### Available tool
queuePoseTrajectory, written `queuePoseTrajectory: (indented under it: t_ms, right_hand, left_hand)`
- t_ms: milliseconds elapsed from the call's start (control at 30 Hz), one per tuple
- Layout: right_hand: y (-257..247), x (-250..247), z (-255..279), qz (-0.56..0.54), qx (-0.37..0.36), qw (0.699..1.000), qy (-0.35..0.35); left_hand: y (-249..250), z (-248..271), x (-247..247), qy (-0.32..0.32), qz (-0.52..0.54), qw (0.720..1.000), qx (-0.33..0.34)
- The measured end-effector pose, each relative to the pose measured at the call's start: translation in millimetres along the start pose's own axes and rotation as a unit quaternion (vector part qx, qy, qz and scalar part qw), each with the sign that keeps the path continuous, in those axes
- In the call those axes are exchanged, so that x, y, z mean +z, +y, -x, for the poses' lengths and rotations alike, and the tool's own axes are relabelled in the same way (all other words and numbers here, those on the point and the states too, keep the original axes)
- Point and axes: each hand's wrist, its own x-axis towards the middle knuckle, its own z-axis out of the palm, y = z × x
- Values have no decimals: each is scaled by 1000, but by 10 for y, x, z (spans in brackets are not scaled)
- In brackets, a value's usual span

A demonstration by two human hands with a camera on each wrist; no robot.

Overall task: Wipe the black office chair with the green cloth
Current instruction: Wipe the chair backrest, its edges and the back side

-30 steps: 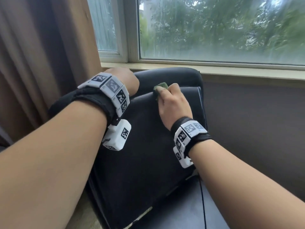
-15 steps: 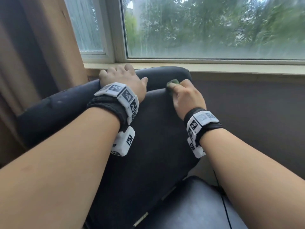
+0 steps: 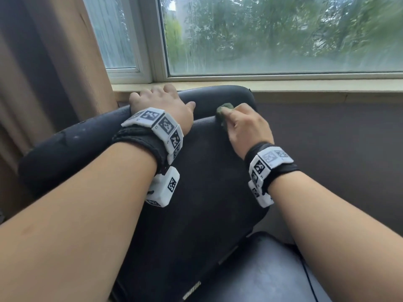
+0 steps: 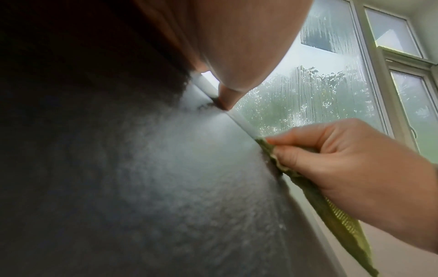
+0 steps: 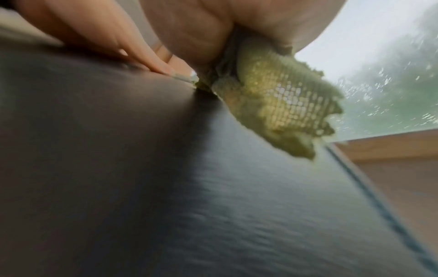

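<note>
Our right hand (image 3: pixel 244 125) pinches the bunched, mesh-textured green cloth (image 3: pixel 224 112) against the black chair (image 3: pixel 196 214) at 12 o'clock; our left hand (image 3: pixel 161 105) at 11 o'clock grips its top edge.

We see the office chair's backrest (image 3: pixel 207 192) as matt black, finely grained like leather; its seat (image 3: pixel 261 275) at 5 o'clock is smoother and glossier. The green cloth (image 5: pixel 279 105) is a coarse open weave with frayed edges. At 9 o'clock, the curtain (image 3: pixel 43 83) is matt brown fabric.
</note>
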Motion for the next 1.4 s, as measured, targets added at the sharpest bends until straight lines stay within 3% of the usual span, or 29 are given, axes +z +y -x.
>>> queuePoseTrajectory:
  t_ms: [100, 167, 300, 367, 567, 800, 933, 1100, 1267, 1400]
  right_hand:
    - [324, -51, -82, 23, 125, 992, -13]
    - [308, -42, -98, 31, 150, 988, -18]
    - [-65, 16, 22, 25, 14, 1000, -11]
    - [-49, 18, 61, 28, -21, 999, -9]
    - [309, -36, -117, 56, 125, 990, -41]
    - [162, 28, 112, 55, 59, 995, -66]
    - [202, 17, 265, 39, 42, 996, -62]
    - [445, -214, 150, -25, 28, 992, -122]
    - [726, -456, -199, -70, 151, 986, 8]
    - [462, -344, -378, -85, 95, 992, -6]
  left_hand:
    - [33, -8, -22, -8, -2, 1000, 0]
    - [47, -15, -21, -14, -8, 1000, -5]
    - [36, -30, 1, -12, -10, 1000, -12]
    - [32, -33, 6, -7, -11, 1000, -11]
    - [75, -68, -11, -25, -10, 1000, -16]
    - [371, -193, -167, -92, 36, 993, -60]
    - [779, -148, -120, -62, 26, 998, -19]
    - [827, -102, 73, 8, 13, 1000, 25]
    - [803, -72, 113, 30, 15, 999, 41]
    - [796, -85, 153, 36, 9, 998, 41]
